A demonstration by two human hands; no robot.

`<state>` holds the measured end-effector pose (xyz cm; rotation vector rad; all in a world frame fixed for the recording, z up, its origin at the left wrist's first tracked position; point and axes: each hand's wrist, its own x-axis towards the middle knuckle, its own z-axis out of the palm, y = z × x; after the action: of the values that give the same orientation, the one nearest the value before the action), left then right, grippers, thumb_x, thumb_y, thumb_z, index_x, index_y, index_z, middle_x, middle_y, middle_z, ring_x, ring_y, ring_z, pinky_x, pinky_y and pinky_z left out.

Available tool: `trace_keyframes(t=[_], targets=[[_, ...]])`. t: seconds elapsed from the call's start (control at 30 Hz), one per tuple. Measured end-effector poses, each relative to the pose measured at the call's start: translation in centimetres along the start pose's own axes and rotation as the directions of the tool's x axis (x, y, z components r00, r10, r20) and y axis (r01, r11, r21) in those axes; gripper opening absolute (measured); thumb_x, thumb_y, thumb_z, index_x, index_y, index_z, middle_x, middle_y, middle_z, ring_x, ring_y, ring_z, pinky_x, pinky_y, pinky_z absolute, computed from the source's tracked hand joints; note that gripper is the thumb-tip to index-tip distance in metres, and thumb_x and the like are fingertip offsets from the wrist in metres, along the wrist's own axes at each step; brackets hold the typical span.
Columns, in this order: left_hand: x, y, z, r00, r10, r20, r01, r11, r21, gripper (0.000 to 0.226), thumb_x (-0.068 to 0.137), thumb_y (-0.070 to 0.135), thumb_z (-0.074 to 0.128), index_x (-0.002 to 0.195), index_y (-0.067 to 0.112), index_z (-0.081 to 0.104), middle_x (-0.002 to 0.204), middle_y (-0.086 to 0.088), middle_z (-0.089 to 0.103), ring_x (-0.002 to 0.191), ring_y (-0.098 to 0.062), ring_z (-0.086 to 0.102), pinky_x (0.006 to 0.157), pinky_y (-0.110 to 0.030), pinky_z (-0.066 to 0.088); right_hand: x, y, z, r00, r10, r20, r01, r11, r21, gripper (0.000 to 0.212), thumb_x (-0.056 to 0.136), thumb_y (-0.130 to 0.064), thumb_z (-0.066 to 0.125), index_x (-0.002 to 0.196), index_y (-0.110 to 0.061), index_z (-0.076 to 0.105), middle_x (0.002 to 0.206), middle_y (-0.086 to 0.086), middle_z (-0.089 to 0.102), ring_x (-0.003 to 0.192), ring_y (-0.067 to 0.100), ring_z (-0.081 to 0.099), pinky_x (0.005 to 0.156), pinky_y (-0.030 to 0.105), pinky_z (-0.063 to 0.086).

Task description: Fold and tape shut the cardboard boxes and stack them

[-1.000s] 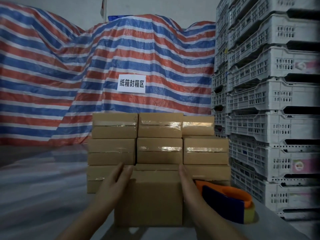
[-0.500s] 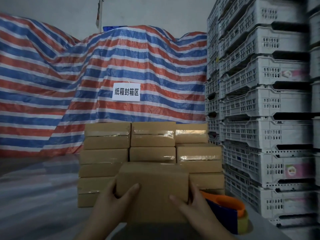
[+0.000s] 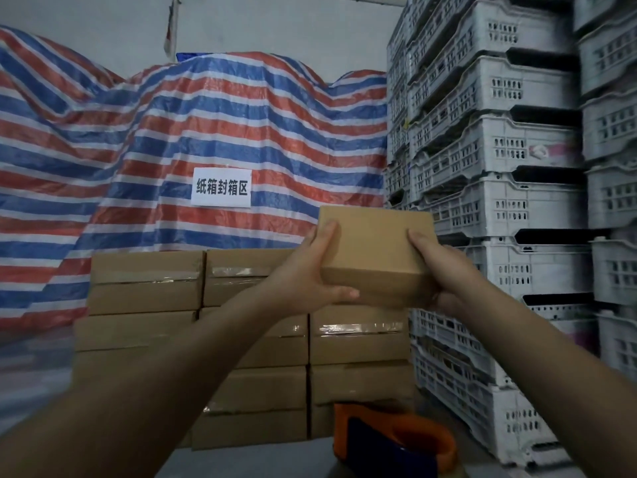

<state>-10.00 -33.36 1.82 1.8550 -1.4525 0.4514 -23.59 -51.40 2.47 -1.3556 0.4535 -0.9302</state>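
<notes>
A closed brown cardboard box [image 3: 374, 248] is held up in the air above the right column of the stack of taped boxes [image 3: 148, 281]. My left hand [image 3: 310, 274] grips its left side, thumb on top and fingers under the bottom edge. My right hand [image 3: 437, 267] grips its right side the same way. The stack stands on the table in three columns, several boxes high, with clear tape across the fronts. The right column is lower than the other two. An orange and blue tape dispenser [image 3: 396, 439] lies on the table in front of the stack.
Tall stacks of white plastic crates [image 3: 499, 167] stand close on the right. A striped red, white and blue tarp [image 3: 206, 115] with a white paper sign [image 3: 221, 187] hangs behind the boxes. The grey table [image 3: 241, 460] runs off to the left.
Both hands have lifted the box off the table and carried it up and to the right, above the right column. My view has tilted upward.
</notes>
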Motion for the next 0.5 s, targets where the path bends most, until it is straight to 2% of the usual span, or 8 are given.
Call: trace_keyframes(t=[0.07, 0.17, 0.23, 0.3, 0.33, 0.37, 0.43, 0.5], targets=[[2.3, -0.6, 0.0, 1.0, 0.007, -0.03, -0.003, 0.992, 0.129, 0.101, 0.081, 0.048, 0.074, 0.155, 0.035, 0.008, 0.157, 0.006, 0.023, 0.132, -0.015, 0.037, 0.108, -0.036, 0.04, 1.8, -0.7, 0.4, 0.997, 0.07, 0.012, -0.069, 0.997, -0.038, 0.06, 0.087, -0.057, 0.068, 0.132, -0.021, 0.052, 0.12, 0.011, 0.06, 0.098, 0.033, 0.059, 0.089, 0.055, 0.049], [5.2, -1.6, -0.7, 0.998, 0.029, -0.063, -0.006, 0.937, 0.349, 0.083, 0.085, 0.055, 0.066, 0.152, 0.03, 0.023, 0.14, -0.003, 0.045, 0.109, -0.012, 0.045, 0.09, -0.03, 0.043, 4.4, -1.1, 1.1, 0.992, 0.102, 0.078, -0.096, 0.992, -0.083, 0.043, 0.089, -0.061, 0.059, 0.112, -0.025, 0.061, 0.102, 0.011, 0.067, 0.093, 0.034, 0.061, 0.097, 0.062, 0.044], [6.4, -2.5, -0.9, 0.997, 0.025, -0.076, 0.014, 0.883, 0.47, 0.072, 0.085, 0.061, 0.062, 0.144, 0.03, 0.035, 0.139, -0.006, 0.048, 0.118, -0.021, 0.046, 0.095, -0.037, 0.041, 5.8, -1.0, 1.6, 0.99, 0.076, 0.118, -0.065, 0.994, -0.092, 0.035, 0.084, -0.06, 0.057, 0.095, -0.028, 0.067, 0.08, 0.007, 0.076, 0.081, 0.029, 0.069, 0.084, 0.058, 0.054], [7.2, -3.8, -0.5, 0.999, 0.0, -0.046, 0.028, 0.797, 0.603, 0.067, 0.084, 0.069, 0.055, 0.138, 0.031, 0.044, 0.15, -0.006, 0.039, 0.141, -0.03, 0.029, 0.111, -0.046, 0.029, 7.0, -0.6, 2.2, 0.992, 0.052, 0.113, -0.043, 0.996, -0.078, 0.036, 0.09, -0.057, 0.047, 0.084, -0.026, 0.065, 0.062, 0.003, 0.073, 0.06, 0.023, 0.07, 0.06, 0.042, 0.059], [7.4, -4.4, -0.2, 1.0, -0.023, -0.022, 0.031, 0.756, 0.653, 0.068, 0.084, 0.072, 0.05, 0.139, 0.032, 0.045, 0.156, -0.006, 0.032, 0.146, -0.031, 0.019, 0.117, -0.048, 0.019, 7.5, -0.2, 2.4, 0.994, 0.039, 0.098, -0.031, 0.997, -0.076, 0.041, 0.095, -0.055, 0.04, 0.083, -0.025, 0.065, 0.06, 0.002, 0.072, 0.055, 0.022, 0.069, 0.054, 0.036, 0.057], [7.5, -5.0, 0.2, 0.999, -0.051, -0.014, 0.047, 0.746, 0.665, 0.069, 0.085, 0.073, 0.047, 0.142, 0.033, 0.045, 0.159, -0.006, 0.027, 0.148, -0.03, 0.015, 0.119, -0.049, 0.011, 8.1, 0.3, 2.6, 0.996, 0.026, 0.087, -0.019, 0.997, -0.081, 0.045, 0.099, -0.055, 0.035, 0.087, -0.024, 0.066, 0.063, 0.002, 0.072, 0.057, 0.021, 0.07, 0.054, 0.031, 0.056], [7.6, -5.8, 0.9, 0.995, -0.084, -0.053, 0.099, 0.793, 0.601, 0.069, 0.087, 0.072, 0.046, 0.142, 0.03, 0.048, 0.155, -0.005, 0.035, 0.143, -0.028, 0.028, 0.118, -0.049, 0.019, 8.8, 1.7, 3.0, 0.995, 0.007, 0.097, 0.004, 0.993, -0.114, 0.054, 0.101, -0.058, 0.028, 0.107, -0.021, 0.066, 0.086, 0.006, 0.076, 0.08, 0.023, 0.071, 0.067, 0.033, 0.057], [7.6, -6.3, 1.6, 0.991, -0.045, -0.123, 0.108, 0.809, 0.578, 0.066, 0.087, 0.07, 0.048, 0.137, 0.028, 0.053, 0.14, 0.0, 0.052, 0.128, -0.022, 0.046, 0.11, -0.045, 0.034, 9.3, 2.9, 3.5, 0.997, -0.004, 0.076, 0.021, 0.976, -0.218, 0.067, 0.1, -0.063, 0.024, 0.137, -0.015, 0.055, 0.129, 0.013, 0.064, 0.117, 0.03, 0.061, 0.098, 0.045, 0.051]])
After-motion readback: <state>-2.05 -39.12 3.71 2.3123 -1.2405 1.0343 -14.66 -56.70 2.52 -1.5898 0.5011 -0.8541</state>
